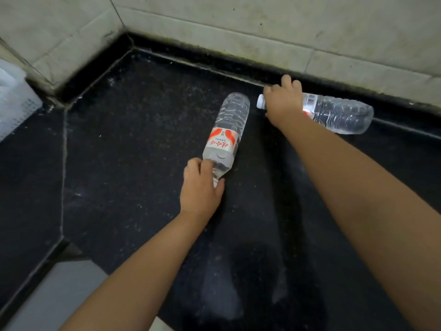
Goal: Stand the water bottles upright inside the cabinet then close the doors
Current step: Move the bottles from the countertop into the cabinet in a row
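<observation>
Black speckled countertop (124, 144), pale tiled wall (262, 27) across the top of frame. Left hand (200, 187), centre frame, curled round the neck of the near bottle (226, 130), lying flat, base pointing up-frame. Right hand (282, 101), upper right, arm stretched, grasping the far bottle (341, 113) near its white cap, also lying down by the wall. Two bottles, two hands. White container (14, 99) at left edge.

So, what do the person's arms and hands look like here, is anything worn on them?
Both forearms are bare as far as the picture shows: no sleeves. The left hand and the right hand wear no gloves; no watch, bracelet or ring is visible.
</observation>
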Motion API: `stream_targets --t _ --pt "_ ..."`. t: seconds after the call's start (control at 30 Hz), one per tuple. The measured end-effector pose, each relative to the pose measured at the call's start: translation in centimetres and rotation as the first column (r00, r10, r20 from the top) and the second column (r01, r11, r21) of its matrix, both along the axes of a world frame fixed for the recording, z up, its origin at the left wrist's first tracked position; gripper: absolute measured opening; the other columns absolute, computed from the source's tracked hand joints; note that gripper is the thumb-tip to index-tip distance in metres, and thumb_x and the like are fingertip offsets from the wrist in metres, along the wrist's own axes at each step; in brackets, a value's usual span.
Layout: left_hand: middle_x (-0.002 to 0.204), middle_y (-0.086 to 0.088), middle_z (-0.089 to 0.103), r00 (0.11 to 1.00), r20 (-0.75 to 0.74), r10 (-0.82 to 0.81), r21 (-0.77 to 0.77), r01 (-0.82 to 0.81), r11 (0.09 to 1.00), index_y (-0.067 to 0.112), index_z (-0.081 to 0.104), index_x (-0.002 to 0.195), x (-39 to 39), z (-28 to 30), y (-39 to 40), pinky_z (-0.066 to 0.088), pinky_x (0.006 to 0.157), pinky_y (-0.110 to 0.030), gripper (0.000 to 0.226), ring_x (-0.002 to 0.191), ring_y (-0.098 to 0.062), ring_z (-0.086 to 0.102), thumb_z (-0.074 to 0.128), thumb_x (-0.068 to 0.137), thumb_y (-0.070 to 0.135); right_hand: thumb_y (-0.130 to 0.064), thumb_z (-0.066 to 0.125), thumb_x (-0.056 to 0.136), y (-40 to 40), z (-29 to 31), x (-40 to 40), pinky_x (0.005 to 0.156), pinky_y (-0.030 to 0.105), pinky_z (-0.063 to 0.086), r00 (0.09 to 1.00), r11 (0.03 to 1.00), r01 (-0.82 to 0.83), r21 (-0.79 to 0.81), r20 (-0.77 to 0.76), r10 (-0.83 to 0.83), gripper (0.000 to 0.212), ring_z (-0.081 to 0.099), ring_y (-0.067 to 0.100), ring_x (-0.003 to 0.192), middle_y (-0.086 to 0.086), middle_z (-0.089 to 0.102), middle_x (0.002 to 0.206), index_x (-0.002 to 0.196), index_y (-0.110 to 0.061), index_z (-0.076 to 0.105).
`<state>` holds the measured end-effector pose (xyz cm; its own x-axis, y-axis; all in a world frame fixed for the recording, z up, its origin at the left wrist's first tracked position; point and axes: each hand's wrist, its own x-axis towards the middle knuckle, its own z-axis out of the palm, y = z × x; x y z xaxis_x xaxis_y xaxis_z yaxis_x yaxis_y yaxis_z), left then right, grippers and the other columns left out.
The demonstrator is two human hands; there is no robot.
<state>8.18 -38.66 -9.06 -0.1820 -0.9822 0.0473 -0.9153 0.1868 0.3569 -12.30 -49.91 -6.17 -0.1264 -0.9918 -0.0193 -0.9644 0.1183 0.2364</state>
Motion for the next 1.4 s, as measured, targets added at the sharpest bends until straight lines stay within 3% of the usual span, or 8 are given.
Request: stream_targets --t 0.13,0.27,0.37,0.57,0.73,0.97,1.17,1.4 --pt "0.134 -0.013 0.037 0.975 -0.158 0.154 0.091 -0.141 0.986 0.003 0.043 0.128 -0.6 0.3 0.5 0.046 0.083 -0.028 0.041 0.107 -0.028 0.055 0.058 0.09 0.01 -0.019 0.061 0.084 3.0 -0.3 2.0 0.093 0.033 0.04 0.99 0.991 -0.125 -0.038 -0.065 0.123 0.029 0.049 0.028 0.115 0.009 0.064 0.116 0.111 -0.011 0.062" --pt "0.134 -0.012 0.041 0.98 -0.135 0.148 0.13 -0.13 0.983 0.005 0.044 0.129 0.3 1.7 1.4 0.047 0.087 -0.03 0.042 0.108 -0.026 0.056 0.057 0.091 0.013 -0.025 0.086 0.026 9.5 -0.1 1.9 0.052 0.017 0.046 0.954 0.954 -0.292 -0.062 -0.097 0.285 0.032 0.064 0.019 0.057 -0.004 0.066 0.056 0.052 -0.019 0.067" --pt "0.125 -0.013 0.051 0.991 -0.105 0.082 0.089 -0.072 0.993 0.004 0.052 0.123 1.9 3.7 3.1 0.048 0.085 -0.034 0.039 0.104 -0.028 0.058 0.061 0.086 0.014 -0.002 0.084 0.034 15.5 0.7 0.4 0.049 0.027 0.05 0.934 0.91 -0.35 -0.222 -0.009 0.357 0.032 0.06 0.027 0.054 0.007 0.069 0.064 0.061 -0.007 0.067" --pt "0.063 -0.015 0.063 0.915 0.172 -0.365 -0.248 0.399 0.883 0.004 0.067 0.061 5.0 9.8 9.9 0.04 0.029 -0.021 0.015 0.038 -0.028 0.057 0.059 0.063 0.018 -0.008 0.063 0.067 28.2 5.9 2.6 0.053 0.033 0.049 0.886 0.784 -0.209 -0.584 0.226 0.405 0.017 0.054 0.032 0.065 0.017 0.06 0.081 0.082 -0.003 0.057" --pt "0.063 -0.016 0.057 0.828 0.188 -0.528 -0.382 0.557 0.738 0.001 0.066 0.066 6.9 15.5 19.0 0.036 0.033 -0.021 0.026 0.038 -0.03 0.056 0.048 0.069 0.02 0.002 0.083 0.056 41.4 11.9 7.8 0.066 0.039 0.054 0.918 0.939 0.021 -0.344 0.379 0.119 0.038 0.064 0.04 0.078 0.025 0.065 0.089 0.091 0.004 0.071" --pt "0.107 -0.017 0.059 0.852 0.063 -0.52 -0.003 0.522 0.853 0.008 0.061 0.112 7.7 17.0 32.7 0.038 0.073 -0.029 0.031 0.1 -0.036 0.057 0.056 0.087 0.024 -0.014 0.075 0.075 55.6 17.0 13.4 0.089 0.029 0.044 0.778 0.968 0.249 0.01 0.593 -0.207 0.032 0.055 0.019 0.1 0.004 0.06 0.105 0.105 -0.011 0.068" --pt "0.112 -0.021 0.059 0.796 0.051 -0.604 0.279 0.569 0.773 0.006 0.06 0.109 6.3 10.5 42.1 0.047 0.084 -0.034 0.03 0.104 -0.037 0.057 0.058 0.086 0.025 -0.019 0.075 0.07 65.7 12.1 13.5 0.07 0.027 0.042 0.71 0.913 0.33 0.239 0.574 -0.407 0.027 0.056 0.019 0.084 0.002 0.063 0.089 0.096 -0.015 0.069" --pt "0.126 -0.021 0.049 0.736 0.115 -0.668 0.564 0.505 0.654 0.007 0.051 0.119 0.1 0.2 48.5 0.048 0.089 -0.037 0.032 0.11 -0.037 0.055 0.052 0.092 0.024 -0.016 0.069 0.079 72.3 -0.6 8.6 0.094 0.027 0.044 0.462 0.727 0.577 0.372 0.585 -0.667 0.032 0.054 0.028 0.117 0.014 0.058 0.124 0.111 -0.012 0.067"
